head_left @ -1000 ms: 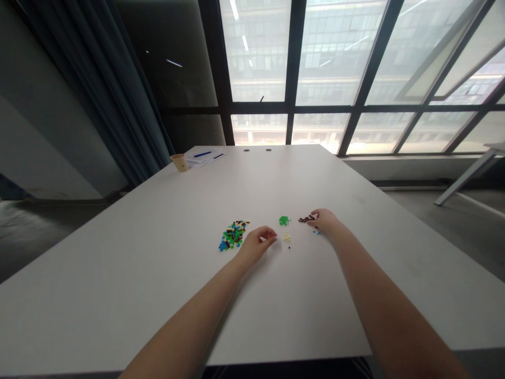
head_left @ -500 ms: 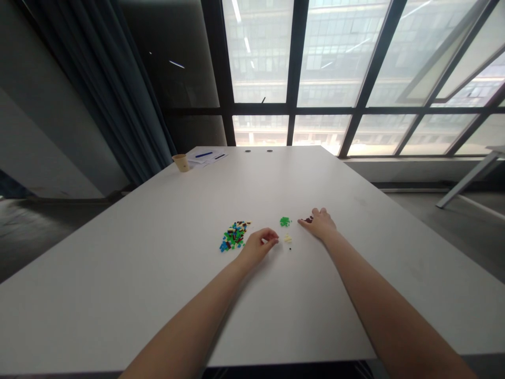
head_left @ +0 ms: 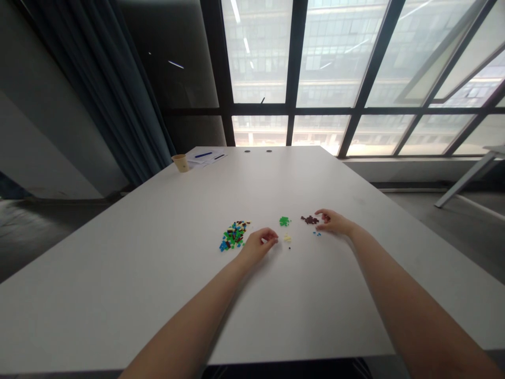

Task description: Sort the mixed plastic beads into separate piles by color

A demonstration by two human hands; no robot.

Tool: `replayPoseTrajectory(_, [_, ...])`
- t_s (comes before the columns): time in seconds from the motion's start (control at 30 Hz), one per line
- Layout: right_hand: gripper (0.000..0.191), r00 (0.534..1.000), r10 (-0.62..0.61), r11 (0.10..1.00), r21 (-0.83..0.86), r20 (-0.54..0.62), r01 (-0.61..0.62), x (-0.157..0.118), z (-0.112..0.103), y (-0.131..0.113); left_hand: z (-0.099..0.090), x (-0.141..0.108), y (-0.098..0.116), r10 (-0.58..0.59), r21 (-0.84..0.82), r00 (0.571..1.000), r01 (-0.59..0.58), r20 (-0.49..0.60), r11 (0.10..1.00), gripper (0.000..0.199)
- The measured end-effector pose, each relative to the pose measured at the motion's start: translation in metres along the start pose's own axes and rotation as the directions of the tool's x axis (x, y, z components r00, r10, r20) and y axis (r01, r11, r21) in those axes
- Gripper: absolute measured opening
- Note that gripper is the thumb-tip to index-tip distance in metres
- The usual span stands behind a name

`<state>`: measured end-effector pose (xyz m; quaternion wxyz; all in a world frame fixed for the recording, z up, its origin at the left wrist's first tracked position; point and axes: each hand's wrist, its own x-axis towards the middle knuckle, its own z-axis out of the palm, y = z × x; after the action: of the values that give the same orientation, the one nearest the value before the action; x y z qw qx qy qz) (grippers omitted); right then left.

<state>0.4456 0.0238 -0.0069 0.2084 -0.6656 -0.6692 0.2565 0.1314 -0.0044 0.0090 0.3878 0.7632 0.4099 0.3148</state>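
My left hand point(head_left: 261, 244) rests on the table between a mixed pile of small coloured pieces point(head_left: 233, 235) and a few cream pieces point(head_left: 288, 238). Its fingers curl together, and whatever they hold, if anything, is too small to make out. My right hand point(head_left: 331, 220) is open at the right edge of a dark brown pile point(head_left: 310, 219), thumb and fingers apart. Several blue pieces point(head_left: 316, 233) lie just below its thumb. A green pile point(head_left: 284, 221) sits left of the brown one. One tiny dark piece point(head_left: 289, 248) lies below the cream ones.
The white table point(head_left: 252, 184) reaches toward the windows. At its far left are a paper cup point(head_left: 181, 163) and papers with a blue pen point(head_left: 203, 155). Two dark discs point(head_left: 269, 151) are at the far edge. A blue curtain hangs at left.
My right hand has moved right, off the brown pile, and its fingers have spread. The brown pile and the blue pieces now show. My left hand has hardly moved.
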Motion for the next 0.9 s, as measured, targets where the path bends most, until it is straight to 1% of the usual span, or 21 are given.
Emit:
replayPoseTrajectory(0.07, [0.052, 0.999, -0.012, 1.0, 0.001, -0.039, 0.012, 0.001, 0.003, 0.003, 0.001, 0.0, -0.001, -0.002, 0.002, 1.0, 0.002, 0.001, 1.0, 0.016])
replayPoseTrajectory(0.17, [0.045, 0.991, -0.008, 0.999, -0.039, -0.132, 0.003, 0.004, 0.009, 0.0, 0.002, 0.001, 0.001, -0.003, 0.0, 1.0, 0.003, -0.001, 1.0, 0.016])
replayPoseTrajectory(0.27, [0.038, 0.977, -0.003, 0.997, -0.074, -0.215, -0.013, 0.005, 0.013, -0.006, -0.004, 0.003, 0.002, -0.006, 0.007, 0.999, 0.006, -0.032, 1.0, 0.017])
replayPoseTrajectory(0.33, [0.033, 0.966, -0.008, 0.998, -0.061, -0.26, -0.008, 0.004, 0.014, -0.009, -0.015, 0.006, 0.0, -0.018, 0.019, 0.992, 0.02, -0.121, 1.0, 0.017])
replayPoseTrajectory(0.37, [0.031, 0.96, -0.005, 0.999, -0.043, -0.279, -0.007, 0.003, 0.014, -0.01, -0.023, 0.007, -0.003, -0.027, 0.027, 0.98, 0.033, -0.195, 0.999, 0.017])
replayPoseTrajectory(0.43, [0.029, 0.947, 0.019, 1.0, -0.003, -0.321, -0.021, 0.0, 0.016, -0.01, -0.04, 0.01, -0.011, -0.058, 0.042, 0.936, 0.077, -0.349, 0.996, 0.02])
replayPoseTrajectory(0.47, [0.03, 0.939, 0.037, 0.999, 0.012, -0.342, -0.035, -0.002, 0.017, -0.01, -0.049, 0.011, -0.016, -0.052, 0.091, 0.905, 0.099, -0.422, 0.991, 0.021])
replayPoseTrajectory(0.5, [0.032, 0.931, 0.055, 0.998, 0.024, -0.361, -0.05, -0.004, 0.019, -0.01, -0.056, 0.012, -0.022, -0.037, 0.159, 0.88, 0.126, -0.473, 0.979, 0.022])
replayPoseTrajectory(0.53, [0.033, 0.923, 0.07, 0.998, 0.03, -0.379, -0.063, -0.006, 0.02, -0.01, -0.061, 0.013, -0.027, -0.024, 0.236, 0.871, 0.159, -0.491, 0.959, 0.022])
replayPoseTrajectory(0.6, [0.033, 0.905, 0.09, 0.996, 0.059, -0.416, -0.072, -0.011, 0.023, -0.012, -0.065, 0.013, -0.036, -0.018, 0.385, 0.886, 0.22, -0.464, 0.896, 0.023])
replayPoseTrajectory(0.7, [0.032, 0.877, 0.113, 0.987, 0.155, -0.466, -0.045, -0.02, 0.025, -0.019, -0.06, 0.013, -0.043, -0.048, 0.548, 0.918, 0.277, -0.394, 0.789, 0.025])
replayPoseTrajectory(0.8, [0.031, 0.872, 0.114, 0.976, 0.217, -0.476, -0.009, -0.027, 0.024, -0.03, -0.052, 0.013, -0.043, -0.064, 0.627, 0.933, 0.287, -0.353, 0.725, 0.025])
replayPoseTrajectory(0.9, [0.031, 0.885, 0.102, 0.973, 0.231, -0.455, 0.006, -0.032, 0.023, -0.041, -0.049, 0.015, -0.042, -0.058, 0.653, 0.941, 0.274, -0.333, 0.706, 0.022])
